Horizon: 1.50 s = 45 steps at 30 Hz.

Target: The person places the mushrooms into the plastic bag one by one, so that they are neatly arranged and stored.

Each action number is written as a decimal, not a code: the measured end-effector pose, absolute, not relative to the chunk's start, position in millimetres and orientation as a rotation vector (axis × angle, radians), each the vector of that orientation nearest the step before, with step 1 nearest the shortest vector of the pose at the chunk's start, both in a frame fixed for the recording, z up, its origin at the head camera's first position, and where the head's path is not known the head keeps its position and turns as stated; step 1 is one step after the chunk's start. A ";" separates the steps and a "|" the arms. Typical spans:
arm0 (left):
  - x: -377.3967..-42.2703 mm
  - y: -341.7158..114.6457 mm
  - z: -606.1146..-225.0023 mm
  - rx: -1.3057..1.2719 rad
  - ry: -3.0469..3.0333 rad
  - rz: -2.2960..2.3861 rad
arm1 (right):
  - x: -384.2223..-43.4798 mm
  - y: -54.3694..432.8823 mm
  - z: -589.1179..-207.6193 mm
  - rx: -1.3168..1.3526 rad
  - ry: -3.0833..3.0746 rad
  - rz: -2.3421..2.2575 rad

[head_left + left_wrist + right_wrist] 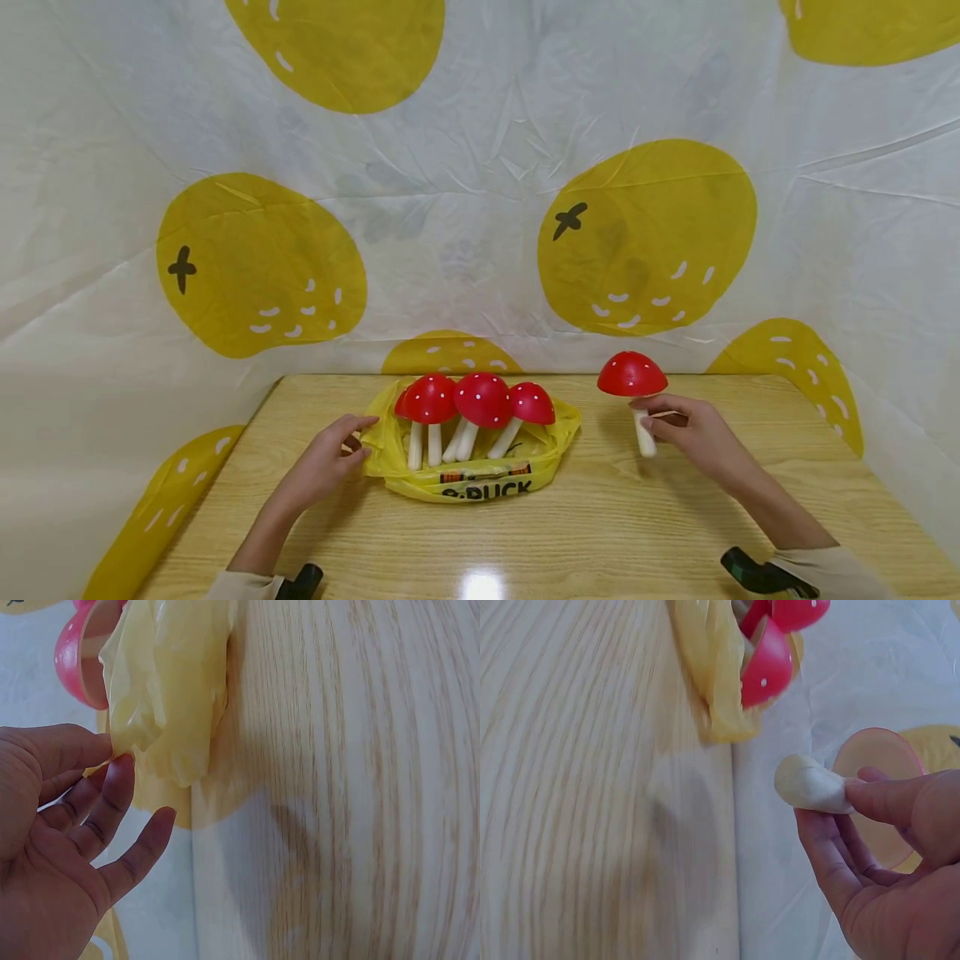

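Observation:
My right hand (699,432) pinches a toy mushroom (632,375) by its white stem, cap up, to the right of the yellow plastic bag (397,462). In the right wrist view, the rounded stem end (810,784) sticks out between thumb and fingers, and the pale underside of the cap shows behind them. My left hand (327,457) pinches the left edge of the bag between thumb and fingertips, as the left wrist view shows at the bag's crumpled edge (150,712). Several red toy mushrooms (482,400) with white dots lie in the opened bag, stems toward me.
A light wood-grain table (600,533) carries the bag. Behind it and at both sides hangs a white sheet (457,225) printed with big yellow fruit. Dark bands (765,573) sit at both wrists over light sleeves.

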<state>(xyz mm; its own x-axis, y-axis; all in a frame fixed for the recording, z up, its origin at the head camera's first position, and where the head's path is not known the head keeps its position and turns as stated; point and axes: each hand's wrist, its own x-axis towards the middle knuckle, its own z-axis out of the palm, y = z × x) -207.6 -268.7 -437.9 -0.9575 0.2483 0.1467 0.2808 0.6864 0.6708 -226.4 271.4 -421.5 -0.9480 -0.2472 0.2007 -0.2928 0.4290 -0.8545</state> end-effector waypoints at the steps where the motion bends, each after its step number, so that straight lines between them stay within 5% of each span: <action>1: -207.8 -268.9 -438.1 -0.448 -2.847 -1.141 | -227.2 267.5 -420.5 0.504 -2.613 1.598; 28: -209.4 -268.6 -441.6 -0.447 -2.828 -1.143 | -250.6 164.4 -437.0 0.661 -2.427 1.591; 45: -210.4 -269.7 -441.5 -0.429 -2.847 -1.147 | -251.0 159.9 -460.5 0.639 -2.470 1.535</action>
